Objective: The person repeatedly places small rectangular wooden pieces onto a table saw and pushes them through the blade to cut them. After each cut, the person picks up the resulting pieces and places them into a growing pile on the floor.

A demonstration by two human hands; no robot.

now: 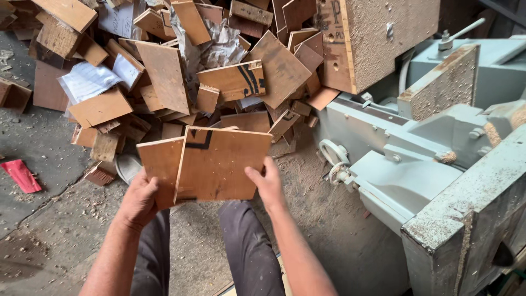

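Both hands hold brown plywood boards in front of me. My left hand (139,198) grips the lower edge of a smaller board (160,164) on the left. My right hand (267,183) clasps the right lower corner of a larger board (222,163) with black painted marks near its top. The larger board overlaps the smaller one. Below the boards my two legs in dark grey trousers (249,246) show.
A big heap of plywood offcuts (181,71) and crumpled paper lies on the floor ahead. A grey-green woodworking machine (438,164) dusted with sawdust fills the right side. Sawdust covers the concrete floor; a red scrap (21,175) lies at the left.
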